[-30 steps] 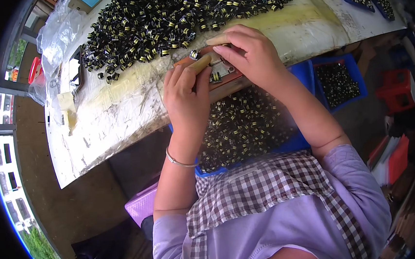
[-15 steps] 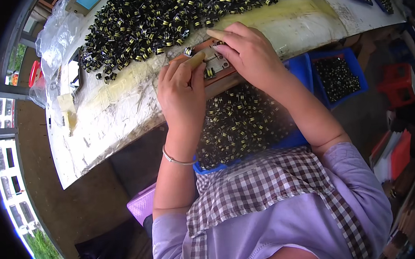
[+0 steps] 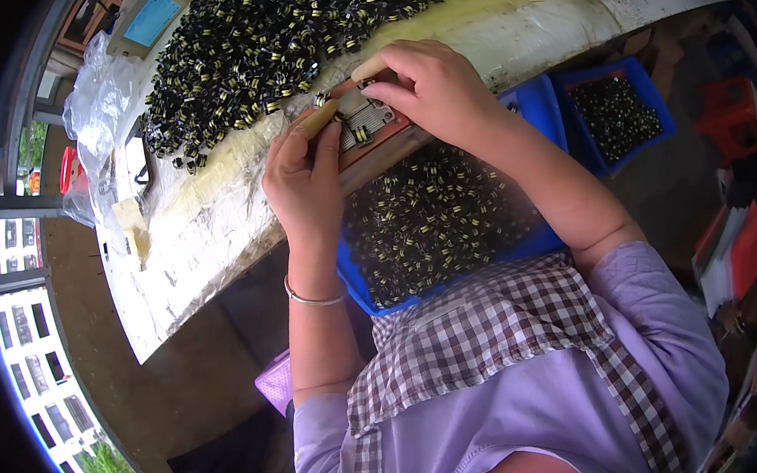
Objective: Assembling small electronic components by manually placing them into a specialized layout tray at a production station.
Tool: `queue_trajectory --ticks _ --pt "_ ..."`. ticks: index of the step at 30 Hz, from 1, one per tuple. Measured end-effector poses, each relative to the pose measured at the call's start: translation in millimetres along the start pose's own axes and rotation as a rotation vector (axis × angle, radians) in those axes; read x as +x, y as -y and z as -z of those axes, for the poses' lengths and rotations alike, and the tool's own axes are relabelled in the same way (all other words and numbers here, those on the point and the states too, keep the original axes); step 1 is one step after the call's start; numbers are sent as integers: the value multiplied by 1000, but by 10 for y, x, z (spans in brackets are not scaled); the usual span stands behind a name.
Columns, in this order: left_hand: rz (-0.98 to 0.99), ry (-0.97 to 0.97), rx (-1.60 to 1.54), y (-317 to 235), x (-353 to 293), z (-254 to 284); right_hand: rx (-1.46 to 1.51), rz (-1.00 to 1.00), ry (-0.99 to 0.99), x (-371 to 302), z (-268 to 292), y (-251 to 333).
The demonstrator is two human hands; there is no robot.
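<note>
Both hands work over a small reddish-brown jig [image 3: 399, 131] with a slotted metal plate on top, at the table's near edge. My left hand [image 3: 300, 171] is at the jig's left end, index finger and thumb drawn together; what is between them is hard to see. My right hand [image 3: 438, 85] pinches a small dark part [image 3: 365, 84] at the far side. Yellowish covers sit on both index fingers. A small black coil part with yellow bands [image 3: 362, 135] rests on the plate; another [image 3: 321, 99] is beside my left index fingertip.
A large heap of black-and-yellow coil parts [image 3: 240, 56] covers the table beyond my hands. Below the jig, a blue tray [image 3: 357, 284] holds many more. Another blue bin [image 3: 599, 161] stands at right, near a red stool [image 3: 732, 124]. Clear plastic bags [image 3: 100, 89] lie at left.
The view has shifted, so hands, jig and heap appear further left. Both hands stay at the jig, with only slight finger movement.
</note>
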State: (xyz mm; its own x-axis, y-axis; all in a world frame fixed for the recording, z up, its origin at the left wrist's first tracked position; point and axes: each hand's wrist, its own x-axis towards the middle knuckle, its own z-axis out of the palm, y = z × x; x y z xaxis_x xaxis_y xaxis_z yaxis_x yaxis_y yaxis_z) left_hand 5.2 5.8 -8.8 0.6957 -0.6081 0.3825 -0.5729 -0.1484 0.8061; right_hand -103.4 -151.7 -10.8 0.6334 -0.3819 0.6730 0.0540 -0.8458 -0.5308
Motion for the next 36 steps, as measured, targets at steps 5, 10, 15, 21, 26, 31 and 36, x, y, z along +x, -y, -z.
queue_trajectory --ticks 5,10,15,21,26,31,36 --pt "-104 -32 102 -31 -17 -36 0 27 -44 -17 -22 -24" --pt "-278 1 246 -41 33 -9 84 -30 -11 6 -26 38" --pt "-353 66 261 -94 101 14 14 77 110 93 7 24" --pt "-392 -25 341 -98 19 9 1 25 172 104 28 112" --pt "-348 -24 275 -93 -6 -48 17 -20 194 73 68 132" --pt "-382 -49 290 -62 -16 -39 35 17 181 95 57 161" --pt "-367 -76 313 -177 -19 -45 57 16 163 99 48 166"
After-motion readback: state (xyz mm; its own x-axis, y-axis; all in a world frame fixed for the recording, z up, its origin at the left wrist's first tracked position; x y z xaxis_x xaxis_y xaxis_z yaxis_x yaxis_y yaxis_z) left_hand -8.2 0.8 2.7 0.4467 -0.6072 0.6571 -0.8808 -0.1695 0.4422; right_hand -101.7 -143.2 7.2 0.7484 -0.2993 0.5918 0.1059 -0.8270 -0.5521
